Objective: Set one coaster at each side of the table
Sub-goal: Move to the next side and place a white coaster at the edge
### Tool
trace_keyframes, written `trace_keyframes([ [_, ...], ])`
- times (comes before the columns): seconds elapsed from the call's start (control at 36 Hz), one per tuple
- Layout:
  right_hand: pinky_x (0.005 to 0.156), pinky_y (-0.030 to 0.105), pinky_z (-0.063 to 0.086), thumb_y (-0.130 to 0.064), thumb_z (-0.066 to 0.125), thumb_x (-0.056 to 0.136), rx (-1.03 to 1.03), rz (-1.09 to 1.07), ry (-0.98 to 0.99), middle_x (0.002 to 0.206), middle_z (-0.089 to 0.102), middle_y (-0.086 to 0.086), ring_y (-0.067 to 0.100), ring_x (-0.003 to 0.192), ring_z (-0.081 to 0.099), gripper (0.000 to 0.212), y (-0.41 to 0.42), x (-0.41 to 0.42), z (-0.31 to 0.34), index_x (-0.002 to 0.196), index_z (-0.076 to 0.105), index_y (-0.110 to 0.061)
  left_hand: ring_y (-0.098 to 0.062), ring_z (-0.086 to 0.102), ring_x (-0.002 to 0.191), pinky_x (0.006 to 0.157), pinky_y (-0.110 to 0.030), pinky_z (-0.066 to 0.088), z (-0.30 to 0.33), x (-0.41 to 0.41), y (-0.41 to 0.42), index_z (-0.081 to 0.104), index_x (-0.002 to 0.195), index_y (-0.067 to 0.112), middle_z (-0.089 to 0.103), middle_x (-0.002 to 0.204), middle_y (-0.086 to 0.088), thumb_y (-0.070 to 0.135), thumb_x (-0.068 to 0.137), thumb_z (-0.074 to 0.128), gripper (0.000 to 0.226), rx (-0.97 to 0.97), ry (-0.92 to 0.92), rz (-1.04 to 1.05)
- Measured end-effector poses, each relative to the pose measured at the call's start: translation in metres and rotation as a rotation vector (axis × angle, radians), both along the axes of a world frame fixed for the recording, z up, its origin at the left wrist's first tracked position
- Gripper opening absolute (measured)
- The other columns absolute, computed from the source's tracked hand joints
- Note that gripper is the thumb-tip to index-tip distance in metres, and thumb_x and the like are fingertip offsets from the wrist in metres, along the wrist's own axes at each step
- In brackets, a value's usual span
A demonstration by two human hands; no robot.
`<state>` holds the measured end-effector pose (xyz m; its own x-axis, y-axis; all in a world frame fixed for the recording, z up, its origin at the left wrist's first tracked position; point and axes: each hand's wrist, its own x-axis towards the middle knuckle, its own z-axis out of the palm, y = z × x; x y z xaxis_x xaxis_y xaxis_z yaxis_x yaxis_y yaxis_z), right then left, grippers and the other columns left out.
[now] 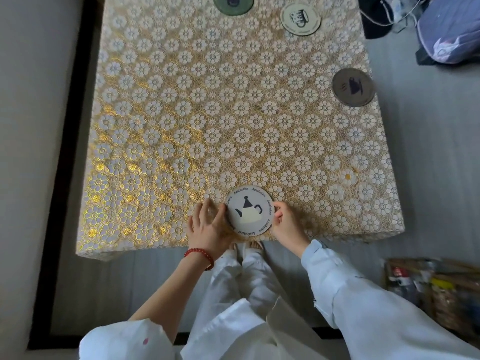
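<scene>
A round grey coaster with a teapot picture (pixel 250 210) lies at the near edge of the table (pixel 181 113), which is covered in a gold cloth with white flowers. My left hand (pixel 207 224) touches its left rim and my right hand (pixel 285 222) grips its right rim. A dark grey coaster (pixel 353 87) sits at the right edge. A pale coaster with a cup drawing (pixel 300 19) lies near the far right corner. A green coaster (pixel 233 3) sits at the far edge, partly cut off by the frame.
A wall and a dark strip run along the table's left side. On the floor lie a blue-purple bag (pixel 452 27) with cables at the far right and a basket of clutter (pixel 436 289) at the near right. My legs stand at the near edge.
</scene>
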<state>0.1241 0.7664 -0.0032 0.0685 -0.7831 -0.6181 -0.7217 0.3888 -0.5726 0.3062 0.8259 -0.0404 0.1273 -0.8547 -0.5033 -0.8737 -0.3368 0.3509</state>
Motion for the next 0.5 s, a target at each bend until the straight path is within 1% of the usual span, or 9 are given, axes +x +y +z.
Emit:
trace_keyframes([
  [0.06,0.066,0.019,0.039,0.005,0.043,0.086,0.009,0.001,-0.005,0.085,0.049,0.008,0.018,0.082,0.049,0.038,0.0010,-0.0007,-0.0004,0.123,0.041,-0.005,-0.030,-0.005,0.141,0.113,-0.053,0.005,0.0007,-0.0007,-0.0005,0.016,0.140,0.036,0.001,0.155,-0.010,0.058,0.069,0.064,0.089,0.011,-0.004,0.003],
  [0.11,0.064,0.019,0.040,0.003,0.043,0.086,0.001,0.007,0.006,0.085,0.050,0.008,0.019,0.081,0.049,0.037,0.0018,-0.0008,-0.0007,0.122,0.041,-0.005,-0.030,-0.006,0.141,0.113,-0.053,0.005,0.0014,-0.0010,-0.0011,0.014,0.141,0.036,0.000,0.155,-0.009,0.059,0.068,0.064,0.091,0.018,-0.003,0.003],
  [0.17,0.073,0.029,0.047,0.001,0.044,0.086,-0.005,0.022,0.023,0.092,0.052,0.012,0.024,0.087,0.052,0.037,0.0027,-0.0008,-0.0002,0.122,0.041,-0.005,-0.029,-0.006,0.141,0.113,-0.053,0.005,0.0021,-0.0013,-0.0009,0.013,0.141,0.037,-0.001,0.155,-0.008,0.058,0.068,0.065,0.093,0.019,-0.012,0.001],
  [0.22,0.081,0.040,0.049,-0.001,0.044,0.086,-0.004,0.035,0.036,0.098,0.054,0.016,0.028,0.092,0.053,0.036,0.0038,-0.0013,0.0006,0.121,0.042,-0.005,-0.029,-0.006,0.141,0.113,-0.053,0.005,0.0024,-0.0017,-0.0005,0.012,0.141,0.037,0.000,0.155,-0.008,0.057,0.067,0.066,0.093,0.017,-0.023,-0.004],
  [0.28,0.082,0.042,0.049,0.000,0.044,0.085,0.000,0.040,0.037,0.096,0.054,0.015,0.029,0.092,0.054,0.034,0.0054,-0.0022,0.0008,0.119,0.042,-0.006,-0.029,-0.005,0.141,0.113,-0.053,0.006,0.0017,-0.0022,-0.0006,0.012,0.141,0.038,0.001,0.154,-0.008,0.056,0.067,0.067,0.094,0.014,-0.029,-0.003],
  [0.36,0.079,0.038,0.048,0.002,0.044,0.085,-0.013,0.030,0.034,0.092,0.052,0.011,0.027,0.090,0.053,0.034,0.0063,-0.0030,-0.0007,0.118,0.042,-0.005,-0.029,-0.006,0.141,0.113,-0.053,0.006,0.0002,-0.0034,-0.0026,0.010,0.140,0.040,0.000,0.154,-0.008,0.059,0.066,0.066,0.094,0.029,-0.054,0.006],
  [0.42,0.077,0.033,0.045,0.003,0.044,0.085,-0.024,0.030,0.028,0.091,0.051,0.011,0.026,0.089,0.052,0.034,0.0069,-0.0034,-0.0017,0.119,0.042,-0.004,-0.028,-0.007,0.141,0.113,-0.053,0.005,-0.0013,-0.0043,-0.0034,0.009,0.139,0.041,-0.001,0.154,-0.008,0.061,0.067,0.064,0.093,0.035,-0.069,0.007],
  [0.5,0.075,0.030,0.043,0.005,0.045,0.084,-0.024,0.024,0.010,0.091,0.050,0.011,0.027,0.091,0.052,0.036,0.0079,-0.0044,-0.0028,0.119,0.042,-0.004,-0.028,-0.006,0.141,0.113,-0.052,0.006,-0.0031,-0.0050,-0.0016,0.009,0.139,0.040,0.000,0.154,-0.009,0.062,0.067,0.063,0.092,0.020,-0.086,0.004],
])
